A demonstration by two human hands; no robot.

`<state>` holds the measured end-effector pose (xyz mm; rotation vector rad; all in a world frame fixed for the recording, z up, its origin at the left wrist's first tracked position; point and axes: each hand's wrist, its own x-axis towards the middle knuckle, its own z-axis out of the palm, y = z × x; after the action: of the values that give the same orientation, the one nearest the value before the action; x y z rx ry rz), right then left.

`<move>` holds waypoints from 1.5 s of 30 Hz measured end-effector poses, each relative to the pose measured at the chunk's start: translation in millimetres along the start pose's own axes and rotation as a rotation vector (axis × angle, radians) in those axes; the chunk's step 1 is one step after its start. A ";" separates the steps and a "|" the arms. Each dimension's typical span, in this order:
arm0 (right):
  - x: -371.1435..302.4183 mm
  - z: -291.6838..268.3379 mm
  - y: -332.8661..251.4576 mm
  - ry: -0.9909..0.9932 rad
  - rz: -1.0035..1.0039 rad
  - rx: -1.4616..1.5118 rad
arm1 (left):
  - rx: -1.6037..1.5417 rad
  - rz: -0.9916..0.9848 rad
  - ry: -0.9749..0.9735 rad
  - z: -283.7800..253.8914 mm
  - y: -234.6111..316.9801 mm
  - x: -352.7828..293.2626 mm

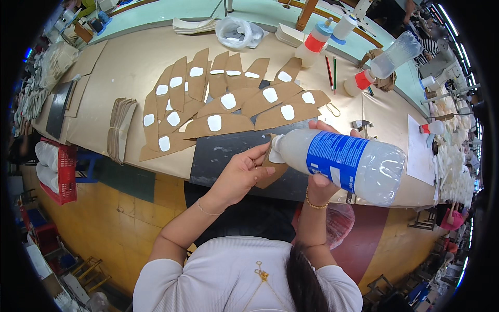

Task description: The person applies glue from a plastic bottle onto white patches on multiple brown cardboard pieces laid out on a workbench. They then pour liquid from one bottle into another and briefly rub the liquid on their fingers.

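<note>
My right hand (322,186) is wrapped round a clear plastic bottle with a blue label (338,158), tipped nearly level with its neck toward the left. In my left hand (240,171) a brown cut piece (271,176) is pinched between thumb and fingers. The bottle's mouth meets a white patch on that piece; whether they touch is hard to tell. Beyond my hands, several brown pieces (200,126) with rounded white patches lie overlapping, partly on a dark board (208,165).
A banded stack of brown strips (121,130) lies at left. Farther back are a plastic bag (236,32), a blue-capped bottle (313,46), two pencils (331,73) and a tilted clear bottle (397,54). A white sheet (420,148) lies at right. A red crate (66,174) stands beside the table.
</note>
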<state>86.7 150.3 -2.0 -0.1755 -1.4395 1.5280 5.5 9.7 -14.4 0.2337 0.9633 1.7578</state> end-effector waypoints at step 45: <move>-2.9 -32.9 2.2 0.104 0.066 -0.209 | 1.112 -0.229 0.406 -173.1 92.5 -63.1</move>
<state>109.3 170.9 -14.6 -0.4267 -1.5209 1.3977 -133.3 -139.6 -44.8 0.4455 2.1108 0.9082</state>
